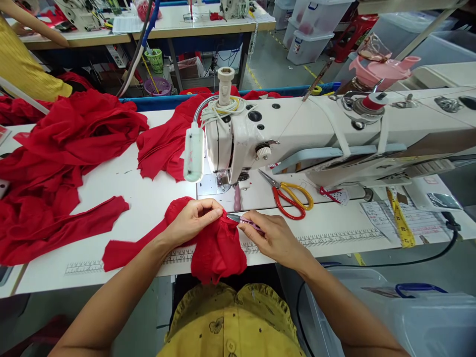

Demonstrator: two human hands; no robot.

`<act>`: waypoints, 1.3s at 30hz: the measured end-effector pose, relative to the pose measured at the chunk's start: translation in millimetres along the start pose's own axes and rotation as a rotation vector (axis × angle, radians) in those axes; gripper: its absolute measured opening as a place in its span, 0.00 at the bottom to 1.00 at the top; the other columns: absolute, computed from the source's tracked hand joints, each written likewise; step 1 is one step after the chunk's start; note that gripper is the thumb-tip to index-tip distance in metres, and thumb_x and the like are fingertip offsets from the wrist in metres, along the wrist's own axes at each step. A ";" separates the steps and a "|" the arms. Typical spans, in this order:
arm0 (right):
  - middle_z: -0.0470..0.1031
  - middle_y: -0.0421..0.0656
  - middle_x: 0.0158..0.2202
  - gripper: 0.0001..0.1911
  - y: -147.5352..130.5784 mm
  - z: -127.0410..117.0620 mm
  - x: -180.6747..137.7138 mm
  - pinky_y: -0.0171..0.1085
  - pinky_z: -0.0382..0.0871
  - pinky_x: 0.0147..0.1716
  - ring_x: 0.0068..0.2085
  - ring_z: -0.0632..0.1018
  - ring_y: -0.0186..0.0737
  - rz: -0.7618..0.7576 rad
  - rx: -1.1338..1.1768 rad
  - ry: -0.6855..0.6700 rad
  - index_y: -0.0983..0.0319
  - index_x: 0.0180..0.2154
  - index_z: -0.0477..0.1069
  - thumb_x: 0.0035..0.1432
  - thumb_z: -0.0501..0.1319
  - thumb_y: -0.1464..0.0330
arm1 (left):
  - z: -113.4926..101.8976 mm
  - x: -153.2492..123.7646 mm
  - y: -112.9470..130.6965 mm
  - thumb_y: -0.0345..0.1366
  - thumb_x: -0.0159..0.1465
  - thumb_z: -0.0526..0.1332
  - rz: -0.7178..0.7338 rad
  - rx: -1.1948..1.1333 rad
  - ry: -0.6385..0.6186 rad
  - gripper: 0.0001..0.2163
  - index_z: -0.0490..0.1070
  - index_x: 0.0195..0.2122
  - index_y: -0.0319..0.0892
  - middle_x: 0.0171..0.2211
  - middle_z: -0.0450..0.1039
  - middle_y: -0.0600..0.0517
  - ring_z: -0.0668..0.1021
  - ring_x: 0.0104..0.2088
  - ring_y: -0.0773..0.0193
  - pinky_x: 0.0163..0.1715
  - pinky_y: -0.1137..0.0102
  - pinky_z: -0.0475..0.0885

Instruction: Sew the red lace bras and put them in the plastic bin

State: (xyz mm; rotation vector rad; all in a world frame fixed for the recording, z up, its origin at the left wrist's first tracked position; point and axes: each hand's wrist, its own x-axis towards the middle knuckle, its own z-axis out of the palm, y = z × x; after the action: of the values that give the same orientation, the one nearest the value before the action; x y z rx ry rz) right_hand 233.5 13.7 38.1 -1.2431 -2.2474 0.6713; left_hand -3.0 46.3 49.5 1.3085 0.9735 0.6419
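Heaps of red cloth [55, 163] lie across the left of the frame, spilling over the white table [148, 193]. Toward the lower centre, the left hand [193, 220] rests on a red piece [217, 250] at the table's near edge, thumb and fingertips pinched closed on its upper fold. The piece bunches under both hands and hangs over the edge, with a long strip trailing off to the lower left. Just right of that pinch sit small snips [240, 218] with a pink handle, the metal tip pointing left and touching the fold beside the left fingertips. The right hand [273, 238] grips them, fingers curled around the handle.

Above the hands stands a white sewing machine [316, 134], its head at mid-frame and its body running off to the right. Under its arm lie scissors [292, 197] with yellow and red handles – well apart from both hands. Farther right, a yellow tape measure [399, 223] lies over printed papers.
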 end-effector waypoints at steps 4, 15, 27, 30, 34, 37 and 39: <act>0.73 0.37 0.25 0.12 0.2 -0.8 0.7 0.35 0.54 0.27 0.24 0.69 0.34 -0.057 -0.094 0.029 0.59 0.39 0.69 0.73 0.52 0.61 | -0.5 -0.5 0.2 0.46 0.68 0.61 0.003 -0.006 -0.008 0.15 0.72 0.32 0.39 0.31 0.69 0.53 0.69 0.32 0.66 0.35 0.72 0.63; 0.67 0.35 0.23 0.11 2.5 2.2 -1.0 0.36 0.53 0.25 0.22 0.63 0.32 -0.116 -0.024 0.058 0.59 0.37 0.66 0.73 0.53 0.63 | -1.7 -0.3 -2.5 0.46 0.68 0.61 -0.006 -0.011 -0.026 0.15 0.73 0.33 0.37 0.32 0.70 0.52 0.69 0.33 0.67 0.35 0.73 0.64; 0.67 0.34 0.22 0.12 0.9 -1.0 -2.0 0.34 0.52 0.26 0.22 0.64 0.32 -0.052 -0.037 0.016 0.60 0.37 0.67 0.73 0.53 0.62 | -0.5 0.1 -0.8 0.45 0.68 0.61 0.019 -0.002 -0.010 0.14 0.72 0.32 0.39 0.29 0.68 0.54 0.68 0.31 0.68 0.33 0.72 0.62; 0.70 0.35 0.23 0.11 0.9 -0.4 -2.7 0.35 0.53 0.26 0.22 0.66 0.32 -0.085 -0.105 0.060 0.60 0.39 0.68 0.73 0.53 0.63 | -0.7 0.6 0.2 0.45 0.68 0.61 0.025 0.009 -0.007 0.14 0.72 0.31 0.38 0.29 0.68 0.54 0.67 0.31 0.68 0.33 0.72 0.62; 0.72 0.36 0.24 0.10 0.4 -1.1 -2.8 0.34 0.53 0.26 0.22 0.66 0.32 -0.095 -0.098 0.050 0.61 0.39 0.68 0.73 0.53 0.64 | -0.2 0.3 0.9 0.45 0.68 0.61 0.013 0.008 -0.004 0.15 0.72 0.32 0.38 0.30 0.68 0.53 0.68 0.31 0.67 0.33 0.72 0.63; 0.72 0.36 0.24 0.11 -0.9 -3.0 -2.8 0.34 0.53 0.26 0.22 0.67 0.32 -0.078 -0.090 0.020 0.60 0.39 0.68 0.73 0.53 0.64 | 0.2 0.2 1.1 0.45 0.68 0.62 0.008 0.005 -0.002 0.15 0.72 0.32 0.38 0.30 0.69 0.53 0.69 0.32 0.67 0.34 0.72 0.63; 0.72 0.36 0.24 0.11 -1.6 -4.2 -3.2 0.35 0.53 0.26 0.22 0.67 0.32 -0.076 -0.108 0.023 0.60 0.38 0.68 0.73 0.53 0.64 | 0.3 0.2 1.1 0.45 0.68 0.61 0.012 0.009 -0.001 0.14 0.72 0.32 0.38 0.30 0.69 0.53 0.69 0.32 0.67 0.34 0.72 0.63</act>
State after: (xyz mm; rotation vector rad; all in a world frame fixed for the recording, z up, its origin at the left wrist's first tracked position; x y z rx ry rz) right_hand 236.7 11.0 41.7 -1.2027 -2.3255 0.5107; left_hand -2.5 46.5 50.6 1.3231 0.9688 0.6467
